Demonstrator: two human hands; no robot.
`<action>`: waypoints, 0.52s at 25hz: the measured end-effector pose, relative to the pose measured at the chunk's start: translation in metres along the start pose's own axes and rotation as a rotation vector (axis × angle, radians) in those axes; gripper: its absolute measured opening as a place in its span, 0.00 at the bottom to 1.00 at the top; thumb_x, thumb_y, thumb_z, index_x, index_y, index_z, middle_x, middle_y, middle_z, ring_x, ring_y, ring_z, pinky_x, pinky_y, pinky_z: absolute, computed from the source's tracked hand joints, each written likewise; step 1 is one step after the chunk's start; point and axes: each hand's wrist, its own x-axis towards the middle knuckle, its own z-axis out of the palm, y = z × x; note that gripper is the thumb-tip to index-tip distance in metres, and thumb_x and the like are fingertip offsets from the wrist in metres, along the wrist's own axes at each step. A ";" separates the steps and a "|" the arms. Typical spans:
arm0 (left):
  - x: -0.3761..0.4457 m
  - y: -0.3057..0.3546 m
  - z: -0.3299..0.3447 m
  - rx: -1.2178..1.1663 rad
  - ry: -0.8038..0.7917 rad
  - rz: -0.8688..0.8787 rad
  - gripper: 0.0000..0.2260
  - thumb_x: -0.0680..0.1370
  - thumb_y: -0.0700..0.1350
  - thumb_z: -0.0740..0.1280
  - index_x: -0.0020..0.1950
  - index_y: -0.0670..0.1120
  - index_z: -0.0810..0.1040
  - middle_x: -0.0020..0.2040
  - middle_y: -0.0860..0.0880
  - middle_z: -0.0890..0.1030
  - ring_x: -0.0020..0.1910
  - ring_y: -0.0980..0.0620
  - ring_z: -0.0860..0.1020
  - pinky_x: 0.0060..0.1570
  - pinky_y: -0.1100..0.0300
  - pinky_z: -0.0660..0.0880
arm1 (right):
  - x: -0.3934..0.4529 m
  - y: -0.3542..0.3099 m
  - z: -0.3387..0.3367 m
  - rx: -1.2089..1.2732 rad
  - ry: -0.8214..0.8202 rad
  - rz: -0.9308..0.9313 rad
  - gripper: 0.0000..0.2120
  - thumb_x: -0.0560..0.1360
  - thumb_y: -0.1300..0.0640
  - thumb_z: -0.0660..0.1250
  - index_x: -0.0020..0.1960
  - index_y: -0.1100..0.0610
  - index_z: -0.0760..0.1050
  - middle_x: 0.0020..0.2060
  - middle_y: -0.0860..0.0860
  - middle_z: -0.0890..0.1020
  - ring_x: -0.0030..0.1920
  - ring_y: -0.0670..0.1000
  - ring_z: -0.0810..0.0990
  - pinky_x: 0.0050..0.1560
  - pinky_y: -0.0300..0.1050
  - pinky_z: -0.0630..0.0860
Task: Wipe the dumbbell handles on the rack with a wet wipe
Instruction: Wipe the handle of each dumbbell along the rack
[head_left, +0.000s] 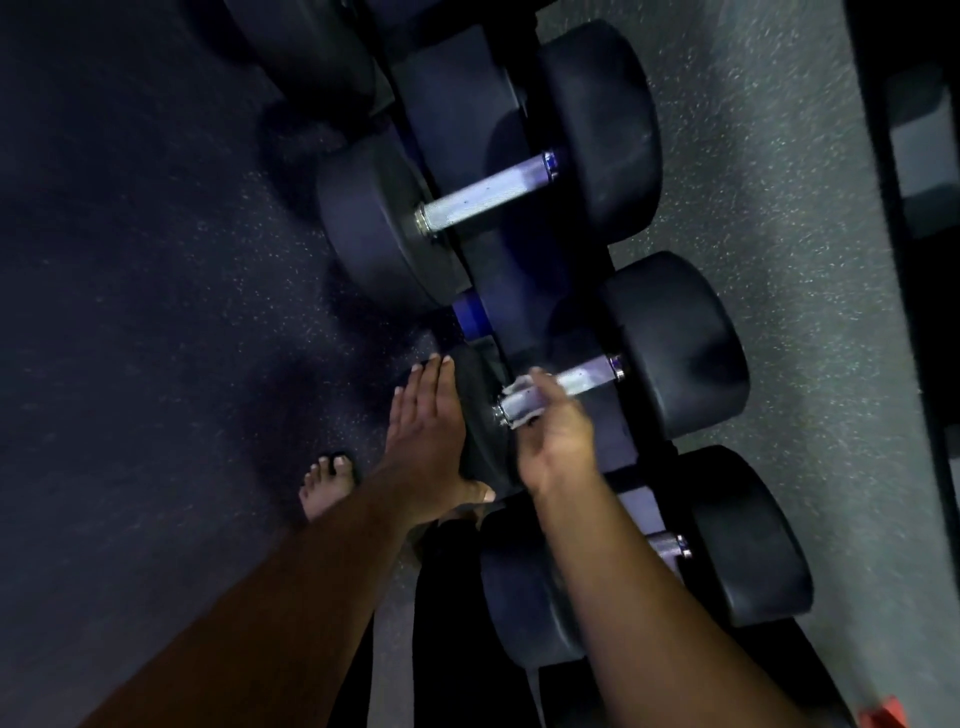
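Observation:
Several black dumbbells lie side by side on a low rack (498, 275). The middle dumbbell (675, 343) has a silver handle (592, 376). My right hand (550, 436) is wrapped around the near end of that handle with a white wet wipe (517, 402) pressed against the metal. My left hand (426, 431) lies flat, fingers straight, against the outer face of that dumbbell's near head (480, 415). Farther along, another dumbbell shows a bare silver handle (488, 195). The nearest dumbbell (748, 535) has its handle mostly hidden behind my right forearm.
Dark speckled rubber floor (156, 312) spreads to the left, and a lighter grey floor (779, 156) runs behind the rack. My bare foot (327, 483) stands by the rack. A second dark rack (919, 208) runs along the right edge. A red object (883, 714) sits bottom right.

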 end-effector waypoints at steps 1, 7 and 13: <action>0.001 -0.001 0.001 0.005 0.013 0.002 0.68 0.63 0.61 0.81 0.80 0.42 0.32 0.82 0.45 0.34 0.80 0.45 0.34 0.79 0.47 0.36 | 0.004 -0.009 0.001 0.075 0.016 0.014 0.05 0.75 0.62 0.70 0.41 0.58 0.74 0.36 0.55 0.76 0.37 0.53 0.76 0.44 0.46 0.75; 0.001 0.001 0.001 0.029 0.008 -0.006 0.69 0.62 0.63 0.81 0.80 0.42 0.32 0.82 0.44 0.35 0.80 0.43 0.35 0.79 0.47 0.37 | -0.030 0.006 0.021 -0.065 0.021 0.090 0.05 0.75 0.62 0.69 0.49 0.62 0.75 0.43 0.61 0.81 0.41 0.59 0.83 0.43 0.50 0.81; 0.002 -0.001 0.004 0.030 0.017 -0.003 0.69 0.61 0.63 0.81 0.80 0.42 0.32 0.82 0.45 0.35 0.81 0.44 0.35 0.79 0.48 0.37 | -0.013 -0.013 0.014 -0.087 0.159 -0.031 0.08 0.73 0.59 0.72 0.50 0.59 0.76 0.41 0.55 0.78 0.41 0.53 0.78 0.42 0.46 0.77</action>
